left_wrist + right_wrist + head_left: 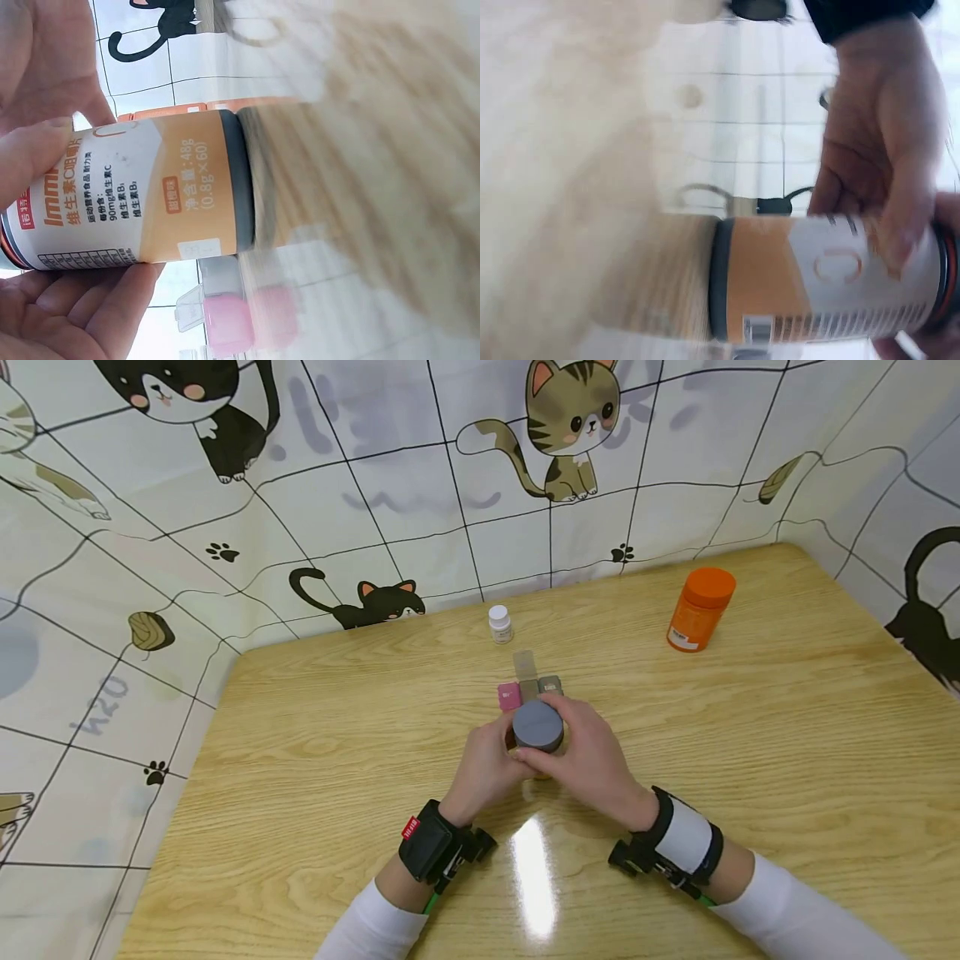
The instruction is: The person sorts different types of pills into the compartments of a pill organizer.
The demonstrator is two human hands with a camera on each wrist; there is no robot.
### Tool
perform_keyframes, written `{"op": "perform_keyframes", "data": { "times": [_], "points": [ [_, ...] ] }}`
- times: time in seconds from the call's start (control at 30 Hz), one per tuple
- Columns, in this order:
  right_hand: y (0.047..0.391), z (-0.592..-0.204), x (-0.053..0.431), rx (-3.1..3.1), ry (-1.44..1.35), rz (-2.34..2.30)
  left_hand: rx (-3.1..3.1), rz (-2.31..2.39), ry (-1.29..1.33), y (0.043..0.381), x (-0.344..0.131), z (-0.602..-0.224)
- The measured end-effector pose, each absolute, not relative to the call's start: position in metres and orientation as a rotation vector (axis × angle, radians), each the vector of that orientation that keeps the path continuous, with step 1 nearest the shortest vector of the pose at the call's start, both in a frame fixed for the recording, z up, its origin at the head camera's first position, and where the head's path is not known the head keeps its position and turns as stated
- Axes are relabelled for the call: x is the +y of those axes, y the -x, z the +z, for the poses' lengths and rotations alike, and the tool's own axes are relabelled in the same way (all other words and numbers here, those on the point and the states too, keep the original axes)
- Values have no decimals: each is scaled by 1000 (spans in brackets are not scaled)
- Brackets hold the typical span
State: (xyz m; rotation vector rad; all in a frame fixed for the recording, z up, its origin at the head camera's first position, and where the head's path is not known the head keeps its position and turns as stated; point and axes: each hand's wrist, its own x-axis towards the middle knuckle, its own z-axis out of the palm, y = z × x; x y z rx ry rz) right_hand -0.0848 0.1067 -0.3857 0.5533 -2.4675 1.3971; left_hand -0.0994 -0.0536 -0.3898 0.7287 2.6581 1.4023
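Between my two hands stands a vitamin bottle (537,727) with a grey lid, upright on the wooden table. The left wrist view shows its white and orange label (187,172) and its dark base against the tabletop. My left hand (486,772) grips the body from the left, fingers curled round the side. From the right, my right hand (596,764) holds the top, index finger behind the lid and thumb in front. Just behind the bottle is a small pill box (509,696) with pink and grey compartments; a clear flap (525,664) stands raised on the middle one.
A small white bottle (500,625) stands near the table's back edge. Farther right is an orange jar (701,610) with an orange lid. A white curtain (420,527) printed with cats and grid lines hangs behind the wooden table (322,793).
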Motion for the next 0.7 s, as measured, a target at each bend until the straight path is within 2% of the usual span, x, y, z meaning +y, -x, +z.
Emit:
{"op": "perform_keyframes", "data": {
  "times": [0.43,0.57,0.7],
  "points": [
    [129,-385,141,-2589,-1162,2144,2631,1387,-694,101,-53,-390],
    [125,-387,139,-2543,-1145,2107,2630,1387,-695,101,-53,-389],
    [109,-385,128,-2518,-860,1882,2614,1415,-711,101,-53,-389]
  ]
}}
